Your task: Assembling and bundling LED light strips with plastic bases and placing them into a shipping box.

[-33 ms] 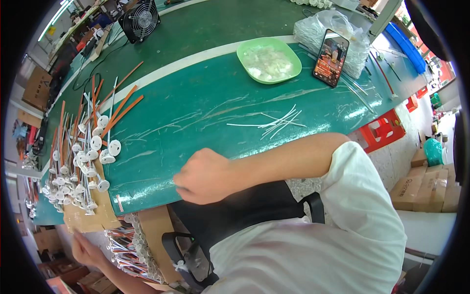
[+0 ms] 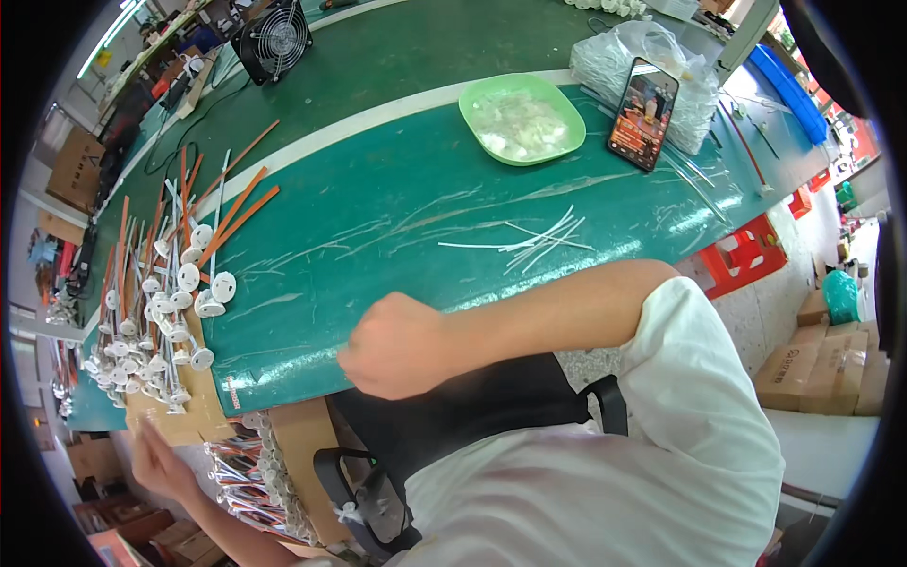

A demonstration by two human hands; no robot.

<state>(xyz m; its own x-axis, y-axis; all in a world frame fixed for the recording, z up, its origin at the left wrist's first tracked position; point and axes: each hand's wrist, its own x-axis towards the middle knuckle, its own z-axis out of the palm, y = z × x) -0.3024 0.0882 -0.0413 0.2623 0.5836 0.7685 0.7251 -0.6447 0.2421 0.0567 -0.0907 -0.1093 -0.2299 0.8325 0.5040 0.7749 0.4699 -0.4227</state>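
Observation:
My right hand is closed in a fist above the near edge of the green table mat; anything inside it is hidden. Down at the left, past the table edge, my left hand is slightly blurred, its fingers pressed together. Whatever it may hold I cannot make out. It is close to a cardboard sheet that hangs over the edge. On and above that sheet lies a heap of white round-headed pieces with orange and silver stems. Several thin white strips lie crossed beyond my right hand.
A green bowl of whitish pieces stands at the back, beside a lit phone leaning on a clear plastic bag. A fan is far left. Below are a box of stemmed pieces, a black chair and a red crate.
My left hand has moved up slightly toward the cardboard sheet. My right fist has turned a little; the things on the table lie as before.

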